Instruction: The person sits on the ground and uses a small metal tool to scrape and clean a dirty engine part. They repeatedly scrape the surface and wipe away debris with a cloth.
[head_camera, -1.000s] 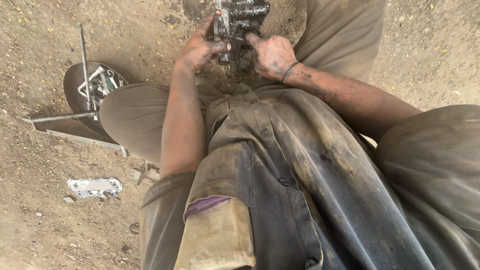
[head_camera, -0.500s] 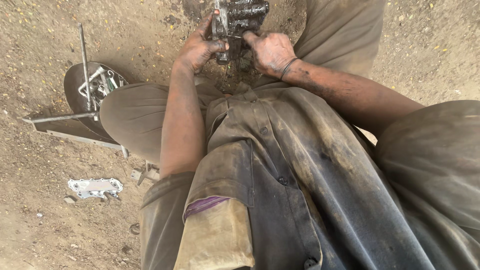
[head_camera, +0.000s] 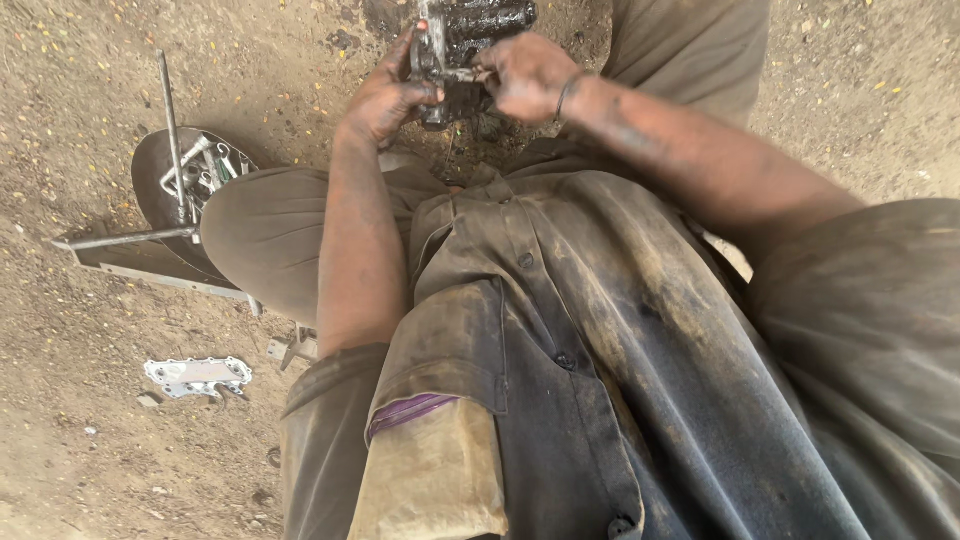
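— What have you got in your hands?

— From the head camera: a greasy black engine part (head_camera: 470, 45), held up over the dirt ground (head_camera: 80, 450) at the top edge of the view, between my knees. My left hand (head_camera: 385, 95) is clamped round its left side to keep it steady; my right hand (head_camera: 525, 75) pinches something small against its front, too hidden to name.

— And the bits on your left?

— A dark round pan (head_camera: 165, 195) with loose bright fittings, kept within reach. A long metal rod (head_camera: 172, 135) stands by it, and a flat silver plate (head_camera: 197, 376) lies apart on the dirt.
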